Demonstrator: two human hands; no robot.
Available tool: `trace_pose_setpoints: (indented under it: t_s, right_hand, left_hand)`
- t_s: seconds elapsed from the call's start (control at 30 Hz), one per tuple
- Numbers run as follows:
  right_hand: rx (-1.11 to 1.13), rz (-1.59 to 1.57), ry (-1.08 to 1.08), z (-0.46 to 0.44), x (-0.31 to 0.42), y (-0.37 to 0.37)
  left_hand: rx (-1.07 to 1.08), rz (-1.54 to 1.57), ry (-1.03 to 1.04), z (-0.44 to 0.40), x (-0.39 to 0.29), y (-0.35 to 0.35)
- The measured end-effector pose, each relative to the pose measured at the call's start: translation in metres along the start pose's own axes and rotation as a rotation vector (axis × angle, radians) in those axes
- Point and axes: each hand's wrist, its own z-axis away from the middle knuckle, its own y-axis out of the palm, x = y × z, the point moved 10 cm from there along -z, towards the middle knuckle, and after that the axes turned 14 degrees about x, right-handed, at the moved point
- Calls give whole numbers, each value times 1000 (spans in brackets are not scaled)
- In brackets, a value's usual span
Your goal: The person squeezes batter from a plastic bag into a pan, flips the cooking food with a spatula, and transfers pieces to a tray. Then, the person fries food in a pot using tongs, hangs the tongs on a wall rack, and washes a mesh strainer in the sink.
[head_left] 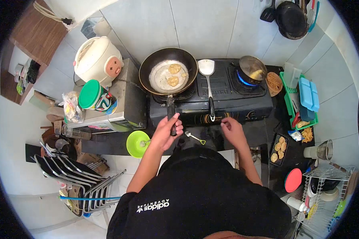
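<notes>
Clamping our left hand (166, 131) round the handle (170, 106), we've got the pan (146, 73) at eleven o'clock, food (174, 69) inside; our right hand (233, 133), loosely curled, hangs apart near the spatula (206, 67) at twelve.

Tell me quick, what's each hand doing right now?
Left hand: closed, holding the frying pan handle.
Right hand: loosely curled by the front of the stove; can't tell whether it grips anything.
</notes>
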Motion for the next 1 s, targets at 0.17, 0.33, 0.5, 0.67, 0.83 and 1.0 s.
trace_pose_setpoints:
  t_s: [0.17, 0.33, 0.5, 0.67, 0.83, 1.0]
  right_hand:
    - [-132, 56, 3, -36, 17, 3]
    - [-91, 155, 65, -62, 12, 24]
    - [21, -246, 213, -75, 1, 49]
    - [44, -362, 262, -90, -7, 54]
    - [78, -97, 354, -91, 11, 46]
    - [-153, 226, 124, -108, 5, 14]
  left_hand:
    - [59, 102, 5, -4, 15, 18]
    - [102, 138, 6, -5, 26, 27]
    - [98, 71, 46, -5, 22, 26]
    - [112, 57, 46, -6, 18, 25]
    - [134, 0, 6, -2, 15, 17]
    - [198, -24, 3, 1, 8, 15]
